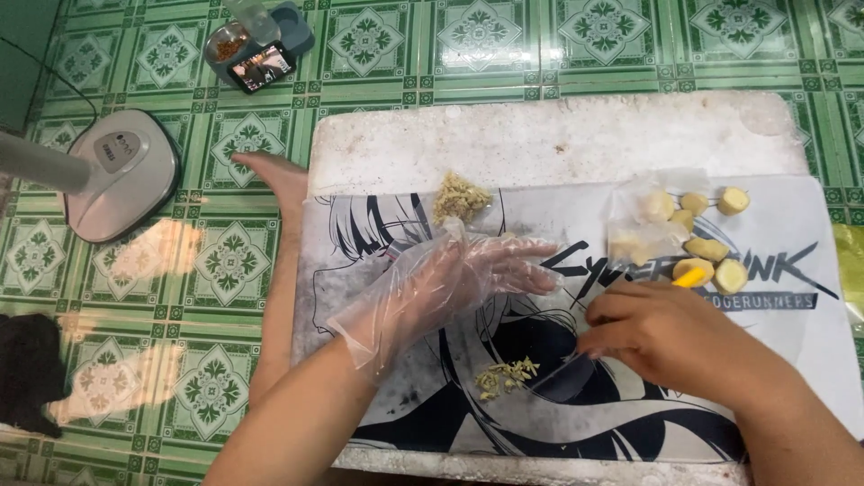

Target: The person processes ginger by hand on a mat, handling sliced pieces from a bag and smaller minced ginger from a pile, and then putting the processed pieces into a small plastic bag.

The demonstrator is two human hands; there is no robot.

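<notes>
The floor tiles (621, 36) are green, each set with a pale floral medallion and a darker green border. On them lies a white foam board (558, 135), speckled grey. Over it spreads a printed mat (810, 297), white with a black line drawing and bold black lettering. The ginger pieces (711, 247) are pale yellow with tan skin, and the chopped heaps (461, 198) are yellowish beige. The left hand (450, 279) wears a clear, glossy plastic glove. The right hand (666, 337) grips a bright yellow handle (689, 277). The fan base (121, 175) is pinkish white. A black cloth (29, 369) sits at the floor's edge.
</notes>
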